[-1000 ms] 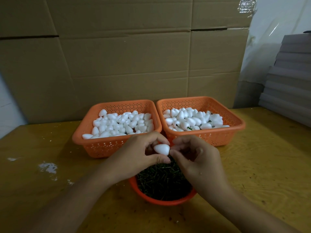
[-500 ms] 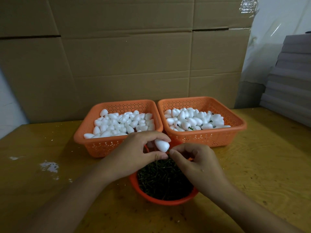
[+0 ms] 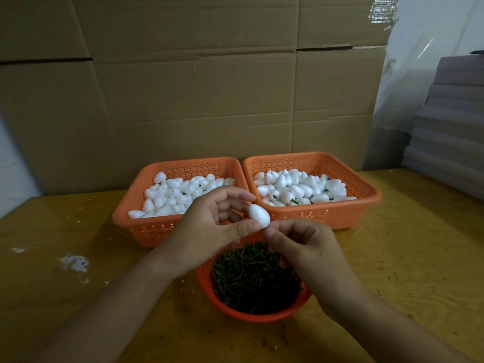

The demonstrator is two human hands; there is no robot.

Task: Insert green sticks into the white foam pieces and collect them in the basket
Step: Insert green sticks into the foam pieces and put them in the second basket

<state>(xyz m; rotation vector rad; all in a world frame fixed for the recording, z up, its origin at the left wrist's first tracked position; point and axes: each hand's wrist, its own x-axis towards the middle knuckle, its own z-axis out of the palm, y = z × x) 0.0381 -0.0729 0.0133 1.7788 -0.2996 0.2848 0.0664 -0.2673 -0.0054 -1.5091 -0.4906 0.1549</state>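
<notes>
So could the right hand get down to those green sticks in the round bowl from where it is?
Probably yes. The right hand is just above the green sticks in the round bowl, which is open on top with nothing between. Its fingertips are at the foam piece that the left hand holds.

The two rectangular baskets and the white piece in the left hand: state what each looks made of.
Rectangular baskets: probably moulded plastic, orange and matte, their walls pierced with small regular holes.
White piece pinched by the left hand: looks like foam, a smooth, dull white egg shape with no shine; its grain is too small to see.
</notes>
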